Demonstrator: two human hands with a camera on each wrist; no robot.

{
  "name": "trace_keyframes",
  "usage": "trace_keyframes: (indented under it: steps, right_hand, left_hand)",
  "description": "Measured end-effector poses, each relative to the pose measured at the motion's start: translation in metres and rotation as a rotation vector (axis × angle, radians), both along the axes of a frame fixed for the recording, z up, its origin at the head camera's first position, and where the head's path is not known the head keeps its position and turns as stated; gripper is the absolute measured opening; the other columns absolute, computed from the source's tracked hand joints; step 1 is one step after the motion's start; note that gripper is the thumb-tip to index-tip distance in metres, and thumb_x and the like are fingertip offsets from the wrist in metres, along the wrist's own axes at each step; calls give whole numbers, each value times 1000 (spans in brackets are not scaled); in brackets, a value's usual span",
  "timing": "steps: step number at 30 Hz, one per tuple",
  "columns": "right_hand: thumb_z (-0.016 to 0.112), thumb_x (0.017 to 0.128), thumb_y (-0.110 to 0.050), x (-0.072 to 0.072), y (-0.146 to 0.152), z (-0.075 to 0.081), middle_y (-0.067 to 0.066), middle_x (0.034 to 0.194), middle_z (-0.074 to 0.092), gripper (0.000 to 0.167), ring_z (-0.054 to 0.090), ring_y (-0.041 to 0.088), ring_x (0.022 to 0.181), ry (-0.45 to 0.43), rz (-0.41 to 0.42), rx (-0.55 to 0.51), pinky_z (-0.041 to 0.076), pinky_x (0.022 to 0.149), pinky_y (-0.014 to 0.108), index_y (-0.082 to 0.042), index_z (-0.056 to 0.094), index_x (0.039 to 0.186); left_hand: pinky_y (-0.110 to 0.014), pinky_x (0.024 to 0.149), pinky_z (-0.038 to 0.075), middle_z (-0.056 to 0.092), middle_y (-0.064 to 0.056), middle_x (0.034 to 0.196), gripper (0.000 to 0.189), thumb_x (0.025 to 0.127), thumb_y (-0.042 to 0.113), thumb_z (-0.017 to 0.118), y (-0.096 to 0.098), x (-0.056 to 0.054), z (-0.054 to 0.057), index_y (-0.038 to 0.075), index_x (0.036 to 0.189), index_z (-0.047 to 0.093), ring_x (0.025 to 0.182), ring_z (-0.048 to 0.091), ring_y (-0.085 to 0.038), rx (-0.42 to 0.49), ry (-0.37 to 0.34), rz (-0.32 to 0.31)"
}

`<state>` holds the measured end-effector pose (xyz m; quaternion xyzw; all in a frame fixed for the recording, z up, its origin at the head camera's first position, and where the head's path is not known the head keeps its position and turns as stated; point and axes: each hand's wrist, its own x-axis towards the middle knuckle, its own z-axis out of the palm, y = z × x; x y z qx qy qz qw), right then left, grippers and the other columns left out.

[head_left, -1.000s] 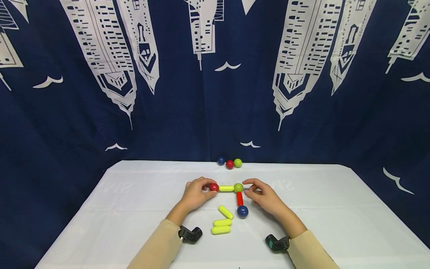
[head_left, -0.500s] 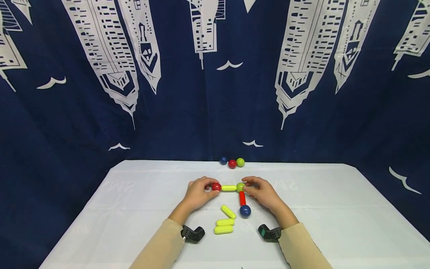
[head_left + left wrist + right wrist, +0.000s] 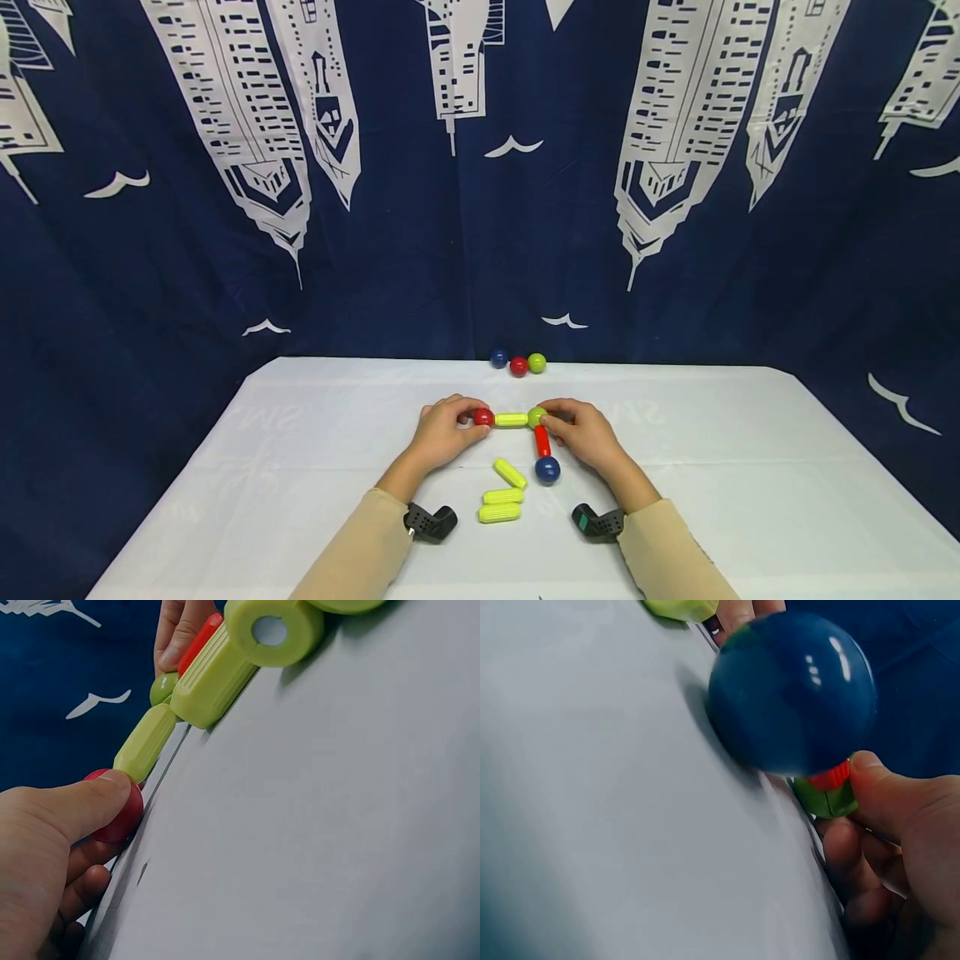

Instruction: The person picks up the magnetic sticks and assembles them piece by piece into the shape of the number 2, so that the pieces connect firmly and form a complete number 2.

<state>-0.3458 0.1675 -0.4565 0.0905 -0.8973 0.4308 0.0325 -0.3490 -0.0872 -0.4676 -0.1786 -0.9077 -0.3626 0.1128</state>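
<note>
Thumb and fingers of my left hand [image 3: 444,429] pinch a red ball [image 3: 483,417]. A yellow-green rod [image 3: 512,420] runs from that ball to a green ball [image 3: 536,417], which my right hand [image 3: 583,429] pinches between thumb and fingers. From the green ball a red rod [image 3: 542,442] extends towards me and ends in a blue ball [image 3: 547,471]. In the right wrist view the blue ball [image 3: 791,694] hides most of the red rod. The left wrist view shows my left thumb across the red ball [image 3: 120,814].
Three loose yellow-green rods [image 3: 498,512] lie on the white table [image 3: 315,500] between my forearms. At its far edge sit a blue ball [image 3: 499,358], a red ball [image 3: 518,367] and a green ball [image 3: 537,362]. A dark blue curtain [image 3: 450,250] hangs behind.
My right hand has moved left from beside the green ball and now pinches it. The left hand keeps its hold on the red ball. The whole head view has shifted slightly.
</note>
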Motion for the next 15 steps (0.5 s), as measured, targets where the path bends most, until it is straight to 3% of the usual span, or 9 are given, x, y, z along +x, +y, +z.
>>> trace_keyframes:
  steps: [3, 6, 15]
  right_hand:
    - [69, 94, -23, 0, 0, 0, 0, 72, 62, 26, 55, 12, 64, 17, -12, 29, 40, 61, 24, -12, 72, 117]
    - [69, 94, -23, 0, 0, 0, 0, 71, 62, 26, 55, 12, 64, 24, -16, 40, 40, 63, 25, -13, 72, 117]
    - [68, 95, -23, 1, 0, -1, 0, 81, 65, 27, 56, 11, 65, 27, -20, 54, 42, 65, 26, -12, 72, 118]
  left_hand:
    - [-34, 84, 30, 64, 9, 87, 27, 84, 29, 80, 0, -1, 0, 22, 109, 74, 83, 55, -7, 2, 6, -4]
    - [-34, 85, 30, 64, 9, 87, 28, 84, 29, 80, 1, -2, 0, 22, 110, 74, 83, 55, -7, 1, 5, -7]
    - [-34, 83, 31, 64, 6, 86, 28, 83, 27, 80, 1, 0, 0, 20, 109, 74, 82, 56, -9, 4, 20, -7]
